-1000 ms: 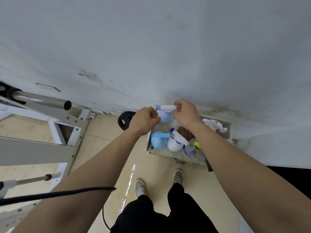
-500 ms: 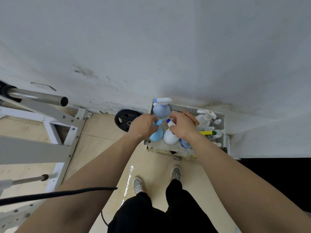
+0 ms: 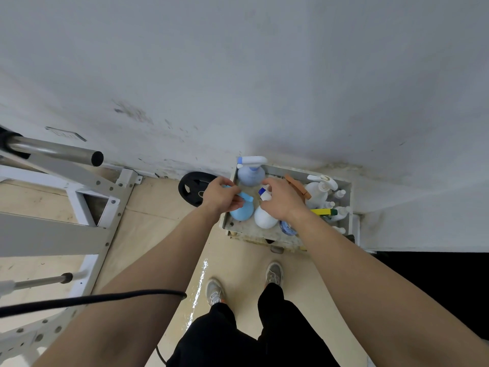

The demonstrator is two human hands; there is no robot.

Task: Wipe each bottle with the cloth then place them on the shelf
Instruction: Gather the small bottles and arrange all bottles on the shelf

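Both hands were down at the shelf [image 3: 349, 207], each one on a spray bottle. On the far left stood a white metal rack [image 3: 79, 207] with a shiny steel bar [image 3: 53, 149] sticking out. A black cable [image 3: 92, 299] ran across the left arm. A black weight plate [image 3: 191, 188] leaned by the wall, just left of the shelf. The left hand [image 3: 221, 198] had its fingers curled around the blue top of the light blue spray bottle [image 3: 241, 213], which stood at the front left of the shelf. Behind it, against the wall, stood a pale blue spray bottle [image 3: 250, 172] with a white trigger top, and no hand touched it. The right hand [image 3: 281, 198] was closed over the neck of the white spray bottle [image 3: 265, 219], just beside the light blue one. Something brown [image 3: 297, 186] lay behind that hand; I could not tell what it was. At the right end of the shelf stood a white pump bottle [image 3: 318, 188], some small white bottles [image 3: 340, 202] and a yellow bottle [image 3: 322, 211] lying on its side.
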